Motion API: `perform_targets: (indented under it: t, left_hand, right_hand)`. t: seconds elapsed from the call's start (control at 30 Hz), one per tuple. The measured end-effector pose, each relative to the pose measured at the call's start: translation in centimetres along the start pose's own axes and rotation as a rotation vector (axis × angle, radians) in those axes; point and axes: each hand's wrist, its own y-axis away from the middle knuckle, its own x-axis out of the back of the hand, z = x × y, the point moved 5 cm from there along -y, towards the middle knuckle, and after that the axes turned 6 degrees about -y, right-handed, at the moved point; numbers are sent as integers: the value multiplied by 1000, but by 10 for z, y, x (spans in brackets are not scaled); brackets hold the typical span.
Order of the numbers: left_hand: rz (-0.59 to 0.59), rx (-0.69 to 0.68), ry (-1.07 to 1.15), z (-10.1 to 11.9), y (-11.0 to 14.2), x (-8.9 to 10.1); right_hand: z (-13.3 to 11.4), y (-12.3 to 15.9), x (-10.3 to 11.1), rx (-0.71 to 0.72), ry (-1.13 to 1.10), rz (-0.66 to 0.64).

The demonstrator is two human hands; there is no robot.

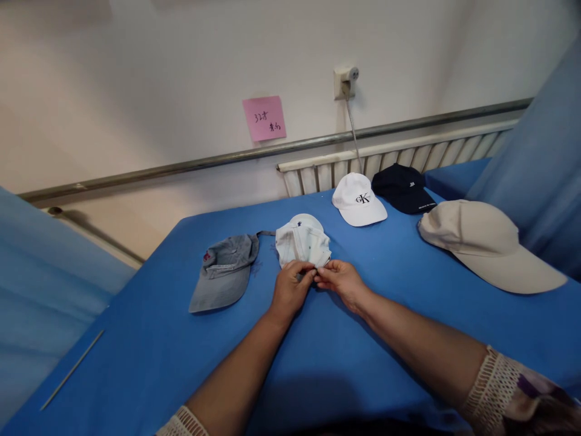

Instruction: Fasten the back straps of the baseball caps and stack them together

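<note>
A pale mint-white baseball cap [303,239] lies on the blue table cover, its brim pointing away from me and its back edge towards me. My left hand [293,284] pinches that near edge from the left. From the right, my right hand [338,280] pinches the same edge, so the fingertips of both hands almost meet. What exactly sits between the fingertips, perhaps the strap, is hidden. Just left of the cap lies a grey cap [226,272] with a red mark and a loose strap reaching towards the pale one.
A white cap [358,200] with black letters, a black cap [403,188] and a beige cap [481,242] lie at the right. A thin stick [72,369] lies at the left. Behind are a radiator [394,154], a metal rail [204,161] and a plugged-in cord [353,130].
</note>
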Motion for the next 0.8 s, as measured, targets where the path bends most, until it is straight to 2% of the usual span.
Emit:
perform_targets:
  t: [0.33,0.47,0.8]
  left_hand:
    - [5,72,29,-2,-1,-3]
    - [-2,88,22,-2,-1,-3]
    - [-21,8,-77,6,-1,-3]
  right_hand:
    - [-1,-3,0,0,17,14]
    - [-3,0,-2,11,7,-17]
    - [1,-3,0,25,-7,-7]
